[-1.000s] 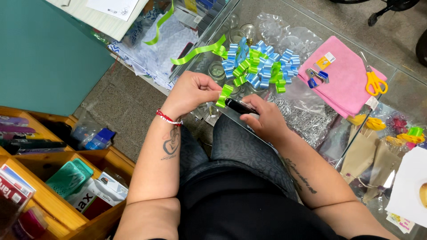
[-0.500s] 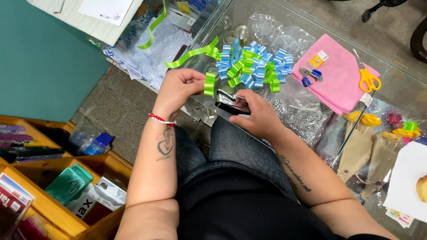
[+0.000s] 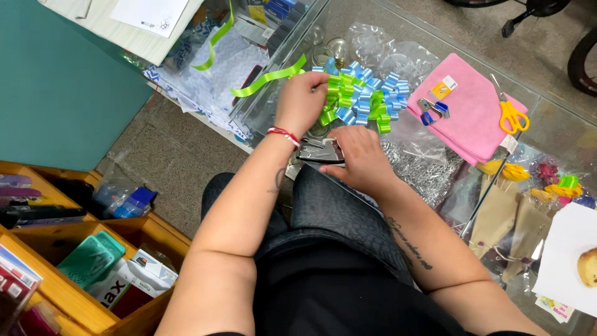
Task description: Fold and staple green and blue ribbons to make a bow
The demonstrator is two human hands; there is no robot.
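the right hand (image 3: 359, 163) is gripping the black stapler (image 3: 321, 151) closed near the lap. the left hand (image 3: 301, 102), since a moment ago, is reaching up to twelve o'clock, pinching the blue-green ribbon bow (image 3: 360, 99) on the glass counter (image 3: 547, 124), so loop-adding seems paused.

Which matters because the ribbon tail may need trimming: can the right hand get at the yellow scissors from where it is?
Probably yes. The right hand holds a stapler; the yellow scissors lie uncovered on the pink cloth, nothing between, though that hand is occupied.
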